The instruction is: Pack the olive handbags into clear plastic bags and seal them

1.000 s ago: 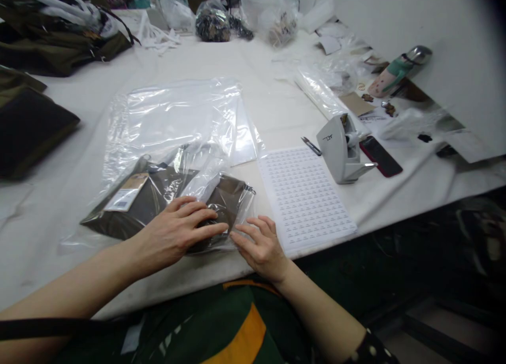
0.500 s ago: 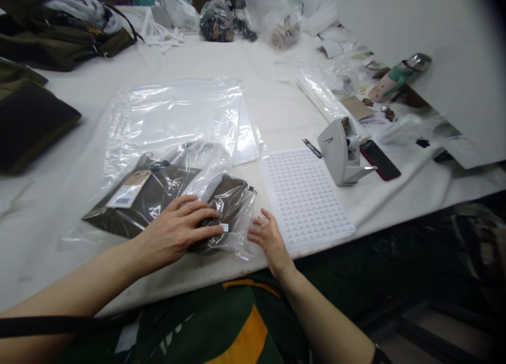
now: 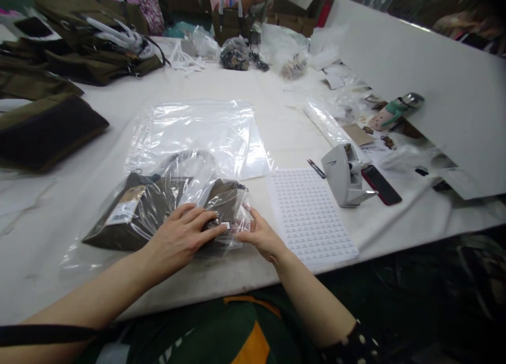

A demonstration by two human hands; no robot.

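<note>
A dark olive bag (image 3: 130, 240) lies flat on the table inside a clear plastic bag (image 3: 77, 264). A brown and white tag (image 3: 124, 208) shows through the plastic on its left part. My left hand (image 3: 185, 232) rests on the wrapped bag with its fingers stretched out. A small white sticker (image 3: 225, 225) sits by its fingertips. At the right end, my right hand (image 3: 261, 235) has its thumb and fingers closed around the edge of the plastic. Behind the wrapped bag lies a stack of clear plastic bags (image 3: 201, 124).
A printed label sheet (image 3: 312, 216) lies to the right. Beyond it are thread snips (image 3: 316, 169), a grey label dispenser (image 3: 338, 179), a phone (image 3: 381, 184) and a bottle (image 3: 395, 113). More olive bags (image 3: 47, 129) occupy the left side. A white board (image 3: 427, 58) slants at the right.
My right hand has moved left onto the end of the plastic, and its spread fingers have closed there. The left hand stays on the wrapped bag. The view has tilted up.
</note>
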